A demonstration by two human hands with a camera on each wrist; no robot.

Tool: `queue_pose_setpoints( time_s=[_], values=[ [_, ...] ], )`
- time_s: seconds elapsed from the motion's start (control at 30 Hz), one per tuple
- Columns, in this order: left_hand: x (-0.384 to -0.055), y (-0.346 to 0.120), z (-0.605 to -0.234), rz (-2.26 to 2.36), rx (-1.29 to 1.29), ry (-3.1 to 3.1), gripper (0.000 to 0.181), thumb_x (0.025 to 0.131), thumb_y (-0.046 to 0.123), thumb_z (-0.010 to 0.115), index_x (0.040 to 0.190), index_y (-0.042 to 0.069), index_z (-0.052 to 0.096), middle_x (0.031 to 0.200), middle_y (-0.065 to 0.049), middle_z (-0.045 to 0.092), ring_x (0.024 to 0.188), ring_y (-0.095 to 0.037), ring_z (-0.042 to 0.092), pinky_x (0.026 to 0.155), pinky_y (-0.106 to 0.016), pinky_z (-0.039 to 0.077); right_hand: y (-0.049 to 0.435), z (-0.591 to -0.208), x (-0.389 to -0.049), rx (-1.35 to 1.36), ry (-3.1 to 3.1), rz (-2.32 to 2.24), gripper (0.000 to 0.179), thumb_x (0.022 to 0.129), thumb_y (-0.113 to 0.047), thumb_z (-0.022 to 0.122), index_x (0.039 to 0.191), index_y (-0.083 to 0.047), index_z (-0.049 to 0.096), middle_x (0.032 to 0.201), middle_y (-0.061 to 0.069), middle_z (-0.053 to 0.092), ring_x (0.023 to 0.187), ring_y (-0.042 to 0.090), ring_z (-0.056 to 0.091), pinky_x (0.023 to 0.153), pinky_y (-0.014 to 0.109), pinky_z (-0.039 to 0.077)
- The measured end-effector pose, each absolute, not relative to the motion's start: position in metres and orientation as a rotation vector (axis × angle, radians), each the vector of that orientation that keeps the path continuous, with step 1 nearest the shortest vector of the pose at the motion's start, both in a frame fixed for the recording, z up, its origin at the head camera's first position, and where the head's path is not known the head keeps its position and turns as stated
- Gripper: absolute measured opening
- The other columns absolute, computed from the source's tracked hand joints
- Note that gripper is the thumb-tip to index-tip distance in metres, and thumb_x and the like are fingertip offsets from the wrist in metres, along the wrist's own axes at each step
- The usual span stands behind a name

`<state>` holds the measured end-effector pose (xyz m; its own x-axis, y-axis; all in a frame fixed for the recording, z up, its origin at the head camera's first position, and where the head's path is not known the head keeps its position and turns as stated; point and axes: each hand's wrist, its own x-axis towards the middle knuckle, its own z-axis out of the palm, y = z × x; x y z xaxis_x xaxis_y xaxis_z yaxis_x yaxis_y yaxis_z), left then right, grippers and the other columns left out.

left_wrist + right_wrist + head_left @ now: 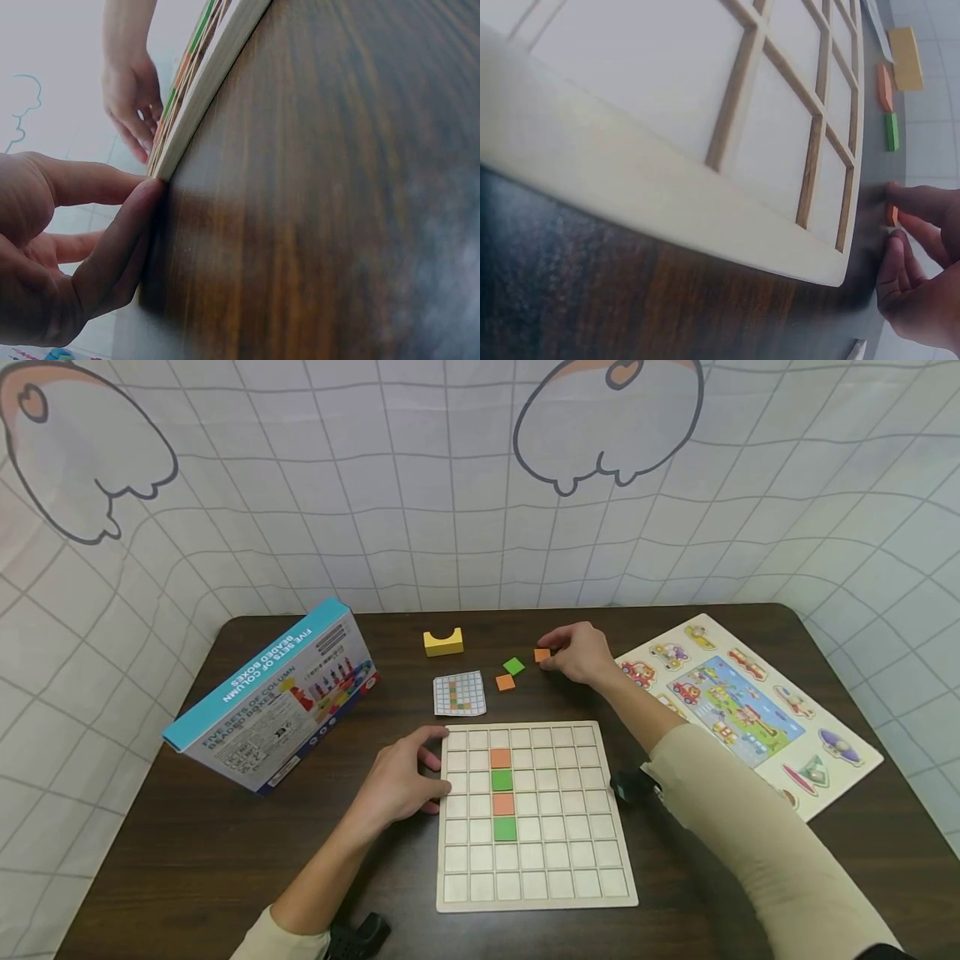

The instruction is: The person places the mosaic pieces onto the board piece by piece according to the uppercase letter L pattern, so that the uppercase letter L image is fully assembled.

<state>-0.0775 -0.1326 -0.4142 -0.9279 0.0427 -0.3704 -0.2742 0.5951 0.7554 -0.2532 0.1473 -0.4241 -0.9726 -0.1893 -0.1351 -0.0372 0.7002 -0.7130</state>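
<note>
A wooden grid board (531, 868) lies on the table with a column of alternating orange and green square tiles (504, 804). My left hand (401, 781) rests its thumb and index fingertip against the board's left edge, near the upper corner; the left wrist view also shows these fingers at the edge. Past the board's far right corner, my right hand (579, 653) pinches an orange square tile (542, 655) between thumb and index finger, low at the table. Nearby lie a loose green tile (513, 666) and another orange tile (506, 682).
A small printed pattern card (460, 693) lies beyond the board, with a yellow notched block (443, 644) farther back. To the left stands a blue and white box (281, 697). A picture puzzle board (750, 710) lies right, partly under the right arm.
</note>
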Motion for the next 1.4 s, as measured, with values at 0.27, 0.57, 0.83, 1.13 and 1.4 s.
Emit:
queue_pose_setpoints(
  time_s=[0.27, 0.57, 0.83, 1.13, 1.4],
  values=[
    [-0.077, -0.132, -0.414, 1.247, -0.195, 2.474, 0.074, 0.082, -0.001, 0.083, 0.147, 0.018, 0.055, 0.106, -0.014, 0.062, 0.060, -0.020, 0.066, 0.052, -0.031, 0.063, 0.147, -0.426, -0.255, -0.210, 2.720, -1.099, 0.024, 0.091, -0.013, 0.079, 0.115, -0.008, 0.079, 0.114, 0.013, 0.075, 0.101, 0.029, 0.063, 0.088, 0.042, 0.053],
    [-0.077, -0.133, -0.415, 1.259, -0.188, 2.471, 0.074, 0.082, -0.002, 0.083, 0.147, 0.018, 0.055, 0.105, -0.014, 0.061, 0.060, -0.020, 0.066, 0.052, -0.031, 0.063, 0.149, -0.423, -0.253, -0.193, 2.731, -1.112, 0.024, 0.089, -0.014, 0.080, 0.112, -0.009, 0.080, 0.110, 0.012, 0.075, 0.099, 0.028, 0.063, 0.085, 0.040, 0.052],
    [-0.077, -0.133, -0.415, 1.257, -0.183, 2.467, 0.073, 0.082, -0.001, 0.083, 0.147, 0.018, 0.055, 0.106, -0.014, 0.062, 0.061, -0.020, 0.066, 0.052, -0.031, 0.063, 0.156, -0.419, -0.251, -0.195, 2.744, -1.110, 0.025, 0.089, -0.014, 0.080, 0.113, -0.009, 0.080, 0.110, 0.012, 0.075, 0.103, 0.027, 0.063, 0.088, 0.038, 0.051],
    [-0.077, -0.133, -0.414, 1.256, -0.173, 2.470, 0.073, 0.082, -0.001, 0.083, 0.147, 0.018, 0.055, 0.105, -0.014, 0.062, 0.059, -0.019, 0.066, 0.052, -0.031, 0.063, 0.162, -0.414, -0.245, -0.210, 2.729, -1.128, 0.025, 0.089, -0.014, 0.079, 0.114, -0.008, 0.079, 0.111, 0.013, 0.074, 0.103, 0.026, 0.063, 0.085, 0.035, 0.051],
    [-0.077, -0.133, -0.414, 1.255, -0.175, 2.480, 0.074, 0.081, -0.002, 0.082, 0.147, 0.018, 0.056, 0.105, -0.014, 0.062, 0.057, -0.019, 0.066, 0.051, -0.031, 0.062, 0.165, -0.411, -0.234, -0.268, 2.702, -1.157, 0.024, 0.089, -0.013, 0.080, 0.113, -0.008, 0.079, 0.101, 0.010, 0.073, 0.095, 0.024, 0.063, 0.077, 0.030, 0.049]
  ],
)
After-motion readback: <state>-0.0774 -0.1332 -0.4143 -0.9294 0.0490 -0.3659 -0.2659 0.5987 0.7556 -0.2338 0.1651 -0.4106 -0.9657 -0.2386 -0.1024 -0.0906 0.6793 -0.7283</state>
